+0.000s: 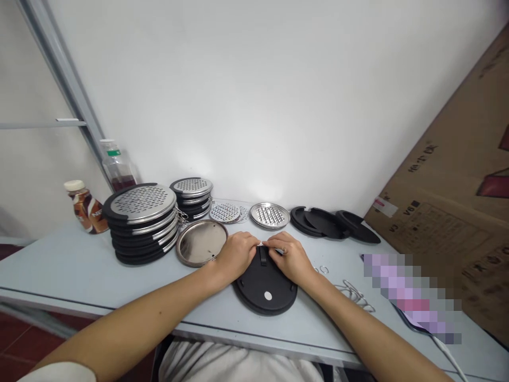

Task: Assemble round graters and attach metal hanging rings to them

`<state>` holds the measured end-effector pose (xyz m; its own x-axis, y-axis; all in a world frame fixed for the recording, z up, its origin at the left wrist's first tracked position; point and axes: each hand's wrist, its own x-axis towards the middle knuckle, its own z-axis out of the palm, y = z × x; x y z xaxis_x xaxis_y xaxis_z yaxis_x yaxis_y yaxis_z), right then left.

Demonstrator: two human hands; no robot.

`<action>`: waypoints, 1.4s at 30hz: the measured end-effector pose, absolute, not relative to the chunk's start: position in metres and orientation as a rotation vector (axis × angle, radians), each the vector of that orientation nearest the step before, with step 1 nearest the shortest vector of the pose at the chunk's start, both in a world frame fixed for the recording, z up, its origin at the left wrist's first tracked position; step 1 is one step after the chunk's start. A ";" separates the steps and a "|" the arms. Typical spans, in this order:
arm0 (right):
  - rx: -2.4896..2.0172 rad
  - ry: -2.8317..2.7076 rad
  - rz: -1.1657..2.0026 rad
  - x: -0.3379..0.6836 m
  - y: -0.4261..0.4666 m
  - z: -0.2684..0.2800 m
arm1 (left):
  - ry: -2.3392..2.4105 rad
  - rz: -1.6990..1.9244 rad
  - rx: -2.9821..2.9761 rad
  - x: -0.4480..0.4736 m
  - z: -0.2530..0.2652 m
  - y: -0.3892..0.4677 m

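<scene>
A round black plastic base (266,281) lies on the table in front of me, with a small white round spot near its close edge and a raised tab at its far end. At that far end, my left hand (239,252) and my right hand (289,254) meet, thumbs and fingertips pinched together. Between the fingertips shows a tiny pale, shiny bit, too small to name. Both palms rest against the sides of the base. Left of my left hand lies a round metal plate (201,243). Several loose metal rings (353,294) are scattered to the right of my right hand.
Stacked round graters with black rims (143,223) stand at the left, a smaller stack (193,196) behind. Loose grater discs (270,216) and black bases (318,222) line the back. Bottles (85,207) stand far left; a large cardboard box (445,212) is at right, beside a pixelated device (409,297).
</scene>
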<state>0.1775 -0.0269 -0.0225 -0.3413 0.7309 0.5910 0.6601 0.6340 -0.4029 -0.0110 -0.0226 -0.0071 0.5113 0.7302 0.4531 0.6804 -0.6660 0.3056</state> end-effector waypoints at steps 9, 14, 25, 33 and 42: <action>-1.145 -2.093 0.085 0.175 -0.029 -0.022 | 1.216 0.950 2.568 -0.010 -0.010 -0.020; -1.151 -2.088 0.068 0.175 -0.029 -0.022 | 1.216 0.975 2.518 -0.008 -0.013 -0.018; -1.185 -2.081 0.011 0.174 -0.028 -0.024 | 1.262 0.870 2.647 -0.004 -0.013 -0.017; -1.232 -2.038 -0.012 0.173 -0.029 -0.024 | 1.205 0.868 2.663 -0.001 -0.014 -0.017; -1.331 -1.790 0.613 0.188 -0.014 -0.017 | 1.159 1.026 2.488 -0.005 -0.003 -0.017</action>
<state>0.1880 -0.0136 -0.0171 -0.1215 0.9414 0.3147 0.5508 0.3277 -0.7676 -0.0048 -0.0170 -0.0031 0.4482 0.7377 0.5048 0.5905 -0.6683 0.4523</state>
